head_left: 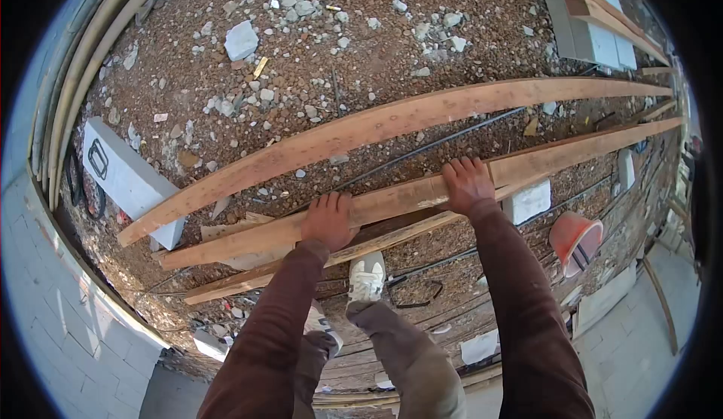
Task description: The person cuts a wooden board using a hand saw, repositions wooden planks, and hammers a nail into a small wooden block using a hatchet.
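Note:
My left hand is closed over a long wooden plank, its fingers bent over the far edge. Farther right along the same plank, my right hand grips it in a similar way, thumbs hidden from me. A second plank lies beyond it, roughly parallel, its left end on a pale block. Close to my shoes, a narrower timber runs beneath my forearms, partly covered by the held plank.
Stony brown soil with white rubble surrounds the planks. A reddish bucket lies tilted at the right, near a white block. Thin metal rods cross the ground. More timber rests on pale blocks at the upper right.

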A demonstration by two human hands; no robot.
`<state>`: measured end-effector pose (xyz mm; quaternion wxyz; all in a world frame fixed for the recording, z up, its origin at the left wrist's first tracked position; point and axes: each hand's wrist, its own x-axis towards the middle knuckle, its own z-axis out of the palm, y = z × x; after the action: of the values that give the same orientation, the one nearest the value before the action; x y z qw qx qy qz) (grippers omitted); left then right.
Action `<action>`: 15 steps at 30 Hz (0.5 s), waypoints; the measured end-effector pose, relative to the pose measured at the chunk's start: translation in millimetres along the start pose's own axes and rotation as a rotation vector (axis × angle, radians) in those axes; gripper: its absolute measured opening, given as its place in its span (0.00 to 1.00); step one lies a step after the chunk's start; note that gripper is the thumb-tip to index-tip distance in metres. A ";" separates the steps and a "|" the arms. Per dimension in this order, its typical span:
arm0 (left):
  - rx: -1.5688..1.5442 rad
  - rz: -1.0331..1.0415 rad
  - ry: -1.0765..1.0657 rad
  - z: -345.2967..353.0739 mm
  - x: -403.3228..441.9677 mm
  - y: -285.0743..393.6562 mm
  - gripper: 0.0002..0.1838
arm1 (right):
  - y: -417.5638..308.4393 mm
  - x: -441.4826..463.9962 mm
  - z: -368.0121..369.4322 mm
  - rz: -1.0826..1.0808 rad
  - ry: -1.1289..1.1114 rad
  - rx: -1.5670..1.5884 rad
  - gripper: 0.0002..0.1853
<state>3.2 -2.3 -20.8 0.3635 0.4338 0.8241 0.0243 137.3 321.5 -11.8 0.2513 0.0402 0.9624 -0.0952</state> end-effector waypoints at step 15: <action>0.087 -0.009 0.109 15.6 -0.6 2.8 0.44 | 3.5 -9.1 -9.1 -0.027 0.021 0.052 0.38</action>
<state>15.0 -5.3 -30.9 0.2987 0.4437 0.8449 0.0103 141.3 326.4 -0.1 0.2390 0.0348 0.9626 -0.1229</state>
